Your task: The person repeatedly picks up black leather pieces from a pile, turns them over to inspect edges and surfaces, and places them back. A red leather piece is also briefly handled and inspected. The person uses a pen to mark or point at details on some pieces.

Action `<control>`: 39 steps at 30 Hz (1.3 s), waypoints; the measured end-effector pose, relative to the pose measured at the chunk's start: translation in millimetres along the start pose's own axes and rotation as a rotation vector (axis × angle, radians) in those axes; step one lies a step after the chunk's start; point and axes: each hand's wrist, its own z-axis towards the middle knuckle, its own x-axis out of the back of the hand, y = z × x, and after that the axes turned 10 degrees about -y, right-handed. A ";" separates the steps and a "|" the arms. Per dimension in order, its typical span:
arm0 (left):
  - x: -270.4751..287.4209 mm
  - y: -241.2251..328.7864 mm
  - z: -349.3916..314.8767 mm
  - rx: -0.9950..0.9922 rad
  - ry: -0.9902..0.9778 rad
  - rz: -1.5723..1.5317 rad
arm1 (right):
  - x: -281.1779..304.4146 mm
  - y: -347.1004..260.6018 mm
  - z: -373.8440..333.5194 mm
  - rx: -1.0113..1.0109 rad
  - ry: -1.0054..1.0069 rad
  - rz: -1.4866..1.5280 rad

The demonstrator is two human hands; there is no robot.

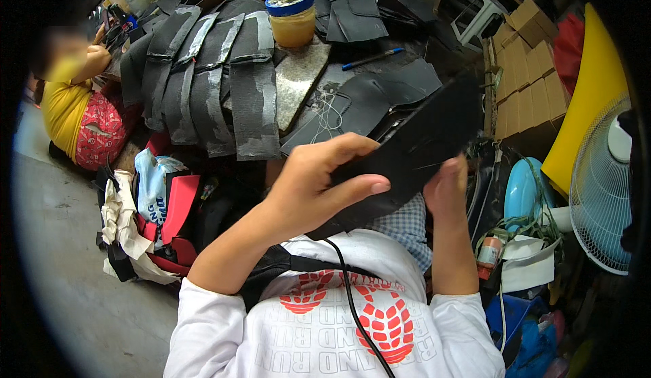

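Note:
A black flat piece of sheet material (413,137), leather-like, is held up at a slant over my lap. My left hand (319,181) grips its left side, the thumb lying across the near face and the other fingers behind. At the right edge of the piece is my right hand (447,181), its fingers closed together and partly hidden. A thin light line, like a thread or needle, runs from the piece toward these fingers; what they pinch is too small to tell. Loose pale thread (329,117) lies tangled on the worktable beyond.
Black strips with grey glue-like edges (251,100) overhang the table near a blue-rimmed jar (291,22). A blue pen (371,59) and stacked black pieces (352,12) lie farther back. A fan (603,181) stands at right; another person (74,107) sits at far left.

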 end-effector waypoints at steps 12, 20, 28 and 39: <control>12.6 4.9 -11.9 -0.119 0.204 -0.090 | 13.0 99.8 -16.6 -0.324 0.330 -0.143; 0.7 -13.7 4.6 0.072 0.025 -0.216 | 31.3 94.2 -43.8 -0.188 0.100 -0.664; 7.8 -19.6 15.2 0.134 -0.031 -0.353 | 2.4 53.7 -40.2 -0.413 -0.089 -0.794; 4.0 -19.0 20.1 0.107 -0.208 -0.449 | -18.0 -6.8 -39.0 -0.234 0.117 0.374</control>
